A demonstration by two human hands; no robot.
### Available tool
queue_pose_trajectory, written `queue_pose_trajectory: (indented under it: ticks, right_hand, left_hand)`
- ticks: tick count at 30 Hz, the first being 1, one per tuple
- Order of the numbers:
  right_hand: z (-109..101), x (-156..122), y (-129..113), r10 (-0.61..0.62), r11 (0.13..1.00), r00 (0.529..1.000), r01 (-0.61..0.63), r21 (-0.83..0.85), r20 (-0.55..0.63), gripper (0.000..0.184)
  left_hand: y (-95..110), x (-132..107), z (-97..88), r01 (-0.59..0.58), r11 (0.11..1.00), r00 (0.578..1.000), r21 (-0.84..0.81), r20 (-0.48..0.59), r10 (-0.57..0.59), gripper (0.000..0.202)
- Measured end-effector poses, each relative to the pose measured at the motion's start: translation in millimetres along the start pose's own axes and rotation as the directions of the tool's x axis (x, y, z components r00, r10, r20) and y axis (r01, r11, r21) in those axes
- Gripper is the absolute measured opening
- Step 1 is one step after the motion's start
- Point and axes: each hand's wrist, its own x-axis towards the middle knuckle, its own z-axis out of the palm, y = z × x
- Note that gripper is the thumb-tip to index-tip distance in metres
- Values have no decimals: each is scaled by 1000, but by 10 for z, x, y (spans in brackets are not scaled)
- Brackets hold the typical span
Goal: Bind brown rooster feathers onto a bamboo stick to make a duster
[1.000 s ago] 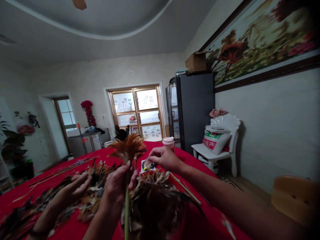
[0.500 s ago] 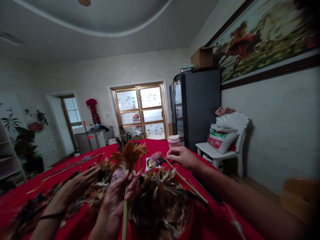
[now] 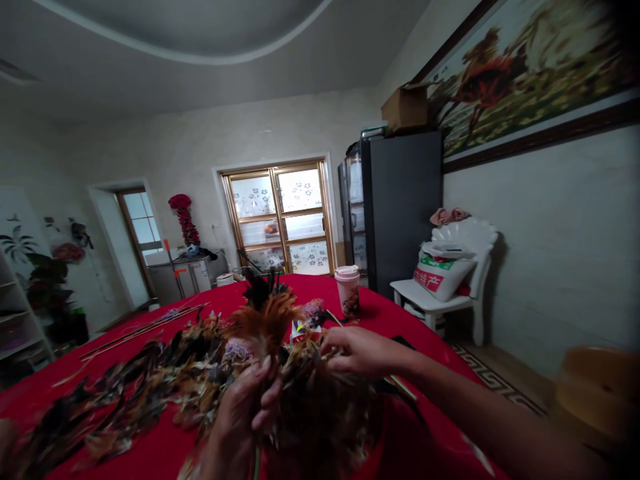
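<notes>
My left hand [image 3: 245, 400] is wrapped round a green stick [image 3: 257, 460] that bears a bunch of orange-brown and black feathers [image 3: 265, 317] at its top, like a feather duster. My right hand [image 3: 355, 350], fingers curled together, hovers over a heap of brown and dark feathers [image 3: 325, 413] in a red container. Whatever its fingertips hold is too small to make out. Between the hands and the far table edge lies a pinkish-purple thread bundle [image 3: 314, 311]. Another purple bundle [image 3: 237, 348] shows just left of the feathered stick.
Loose feathers [image 3: 145, 387] spread over the red tablecloth [image 3: 280, 283] on the left. Thin sticks [image 3: 145, 330] lie farther back. A lidded cup [image 3: 348, 293] stands beyond my right hand. Part of another person's hand [image 3: 6, 440] shows at the left edge.
My right hand has moved down and left, from beside the cup to above the feather heap. The other person's hand has withdrawn left from the loose feathers. My left hand keeps its hold.
</notes>
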Motion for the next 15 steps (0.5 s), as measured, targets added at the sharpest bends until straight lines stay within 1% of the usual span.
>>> queue_pose_trajectory:
  ticks: [1, 2, 3, 4, 5, 6, 8, 9, 10, 11, 13, 14, 15]
  right_hand:
    - [74, 36, -20, -11, 998, 999, 13, 58, -45, 19]
    - [160, 75, -33, 25, 982, 999, -16, 186, -46, 23]
    - [253, 112, -41, 113, 931, 994, -102, 351, -9, 30]
    - [347, 142, -44, 146, 859, 988, -148, 490, 42, 37]
    - [438, 163, -44, 102, 802, 993, -113, 586, 52, 40]
    - [520, 172, -44, 55, 769, 998, -38, 638, -7, 39]
    - [645, 169, -51, 23, 746, 986, 93, 660, -164, 32]
    - [689, 164, -58, 37, 737, 975, 122, 665, -219, 29]
    - [720, 161, -64, 69, 718, 969, 116, 687, -235, 28]
    - [742, 161, -67, 106, 686, 972, 81, 723, -209, 27]
    - [765, 175, -60, 158, 606, 983, -26, 795, -88, 30]
    - [770, 184, -49, 169, 581, 985, -68, 811, -39, 32]
    - [772, 193, -37, 169, 580, 986, -92, 810, -9, 35]
  left_hand:
    - [-38, 1, 24, 11, 1000, 1000, 15, 7, -11, 30]
    - [-79, 1, 46, 23, 999, 1000, 27, 12, -23, 31]
    - [-121, -4, 68, 33, 999, 999, 39, 21, -34, 32]
    - [-164, -13, 88, 45, 997, 998, 55, 38, -47, 33]
    - [-206, -27, 109, 51, 996, 997, 72, 51, -55, 34]
    - [-245, -46, 129, 55, 994, 996, 90, 61, -61, 35]
    - [-309, -88, 168, 48, 991, 997, 121, 49, -54, 35]
    - [-331, -106, 184, 43, 991, 998, 124, 31, -47, 33]
    - [-347, -120, 195, 41, 992, 999, 115, 16, -43, 32]
    - [-356, -128, 199, 46, 994, 999, 104, 11, -47, 31]
    - [-365, -130, 185, 70, 994, 997, 85, 29, -72, 28]
    - [-368, -126, 167, 82, 993, 995, 80, 45, -85, 27]
    - [-372, -122, 145, 88, 993, 994, 80, 61, -93, 26]
